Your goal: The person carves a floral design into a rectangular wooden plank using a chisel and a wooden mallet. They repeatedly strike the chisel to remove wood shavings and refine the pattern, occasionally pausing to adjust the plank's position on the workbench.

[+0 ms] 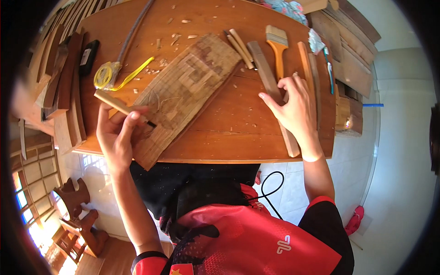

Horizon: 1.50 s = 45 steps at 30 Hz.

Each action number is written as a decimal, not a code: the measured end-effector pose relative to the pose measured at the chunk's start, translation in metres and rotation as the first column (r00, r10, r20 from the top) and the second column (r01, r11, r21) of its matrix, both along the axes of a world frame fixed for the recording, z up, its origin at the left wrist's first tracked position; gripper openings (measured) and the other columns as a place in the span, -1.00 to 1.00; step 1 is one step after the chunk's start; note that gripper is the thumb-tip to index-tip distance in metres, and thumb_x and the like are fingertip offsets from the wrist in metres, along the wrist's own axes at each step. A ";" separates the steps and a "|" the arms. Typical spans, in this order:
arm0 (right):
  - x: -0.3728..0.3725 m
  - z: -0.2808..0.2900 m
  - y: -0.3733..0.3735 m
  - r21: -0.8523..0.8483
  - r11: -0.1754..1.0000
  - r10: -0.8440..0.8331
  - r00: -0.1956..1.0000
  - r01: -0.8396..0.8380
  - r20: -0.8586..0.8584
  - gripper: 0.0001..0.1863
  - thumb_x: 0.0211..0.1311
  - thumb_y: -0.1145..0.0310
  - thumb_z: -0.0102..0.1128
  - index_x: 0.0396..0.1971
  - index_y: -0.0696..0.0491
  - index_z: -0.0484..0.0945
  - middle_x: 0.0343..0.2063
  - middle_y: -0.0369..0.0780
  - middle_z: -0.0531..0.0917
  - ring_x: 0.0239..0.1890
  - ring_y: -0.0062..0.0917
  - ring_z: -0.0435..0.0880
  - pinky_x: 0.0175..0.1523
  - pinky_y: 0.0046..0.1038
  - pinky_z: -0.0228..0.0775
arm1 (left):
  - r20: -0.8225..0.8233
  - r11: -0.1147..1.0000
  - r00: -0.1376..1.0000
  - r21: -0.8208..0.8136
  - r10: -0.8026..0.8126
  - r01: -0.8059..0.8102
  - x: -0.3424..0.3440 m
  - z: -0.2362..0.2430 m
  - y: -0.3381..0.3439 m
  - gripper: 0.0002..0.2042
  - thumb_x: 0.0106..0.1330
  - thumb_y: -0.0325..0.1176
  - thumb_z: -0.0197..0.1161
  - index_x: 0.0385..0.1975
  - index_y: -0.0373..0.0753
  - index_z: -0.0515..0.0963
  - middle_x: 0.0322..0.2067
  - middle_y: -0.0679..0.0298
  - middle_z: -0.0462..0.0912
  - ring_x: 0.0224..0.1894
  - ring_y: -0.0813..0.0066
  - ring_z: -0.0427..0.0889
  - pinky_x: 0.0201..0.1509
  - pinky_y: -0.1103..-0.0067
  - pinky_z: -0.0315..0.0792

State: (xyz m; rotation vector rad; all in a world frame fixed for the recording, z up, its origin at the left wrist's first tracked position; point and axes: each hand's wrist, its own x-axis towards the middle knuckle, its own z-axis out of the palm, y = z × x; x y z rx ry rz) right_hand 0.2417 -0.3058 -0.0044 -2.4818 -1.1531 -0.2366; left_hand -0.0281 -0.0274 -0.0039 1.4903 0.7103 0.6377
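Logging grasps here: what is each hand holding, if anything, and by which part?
The left hand holds a wooden-handled tool, pinched near its dark tip. The right hand is over a wooden bar; whether it grips anything cannot be told.

Bright daylight, glare through brown-framed lattice window (34,197) at lower left, orange-brown wooden desk (215,142) bowed by fisheye distortion, dark rim, blurred left edge

The bare left hand (120,137) is partly covering a slim, black-tipped tan wooden tool (110,99); the top edge is cutting off a pale-blue patterned cloth (288,9).
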 end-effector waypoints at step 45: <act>-0.056 0.040 -0.005 0.376 0.922 0.310 0.414 0.088 -0.856 -0.69 0.49 0.33 0.14 0.07 0.22 0.48 -0.48 -0.30 0.49 -0.65 -0.72 0.44 -0.58 -0.64 0.27 | -0.086 0.655 0.661 0.091 -0.746 0.750 0.080 0.018 0.030 -0.71 0.51 -0.48 0.16 0.16 -0.42 0.51 -0.04 0.18 0.73 -0.02 0.50 0.69 0.12 0.54 0.55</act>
